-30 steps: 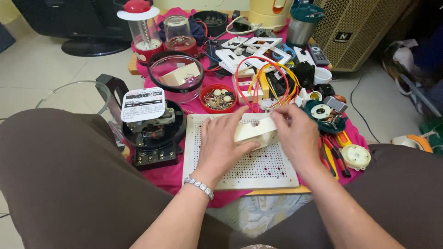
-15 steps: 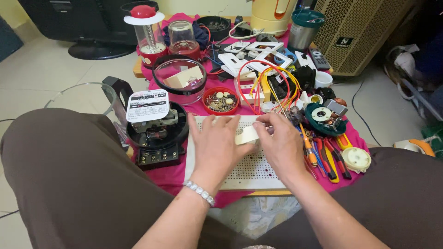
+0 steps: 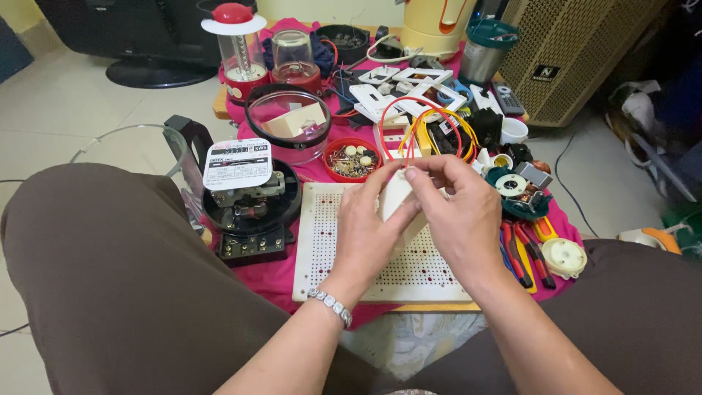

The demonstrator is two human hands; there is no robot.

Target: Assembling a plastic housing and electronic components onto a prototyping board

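On the low table (image 3: 219, 102) draped in pink cloth, a white perforated board (image 3: 322, 241) lies at the near edge. Since a moment ago, both hands have lifted off it. The left hand (image 3: 365, 234) and right hand (image 3: 464, 216) now clasp a small white plastic part (image 3: 398, 197) between them, above the board's middle, fingers closed on it.

Counts, clock directions taken from the hands:

- Hands: two — left hand (image 3: 369, 234), right hand (image 3: 461, 219).
- White perforated board (image 3: 322, 249): one, 6 o'clock.
- Electric meter (image 3: 248, 201): one, 9 o'clock.
- Red bowl of small parts (image 3: 352, 159): one, 12 o'clock.
- Red-capped lantern (image 3: 235, 44): one, 11 o'clock.
- Clear jars: one (image 3: 292, 55), 11 o'clock.
- White cup (image 3: 514, 130): one, 2 o'clock.
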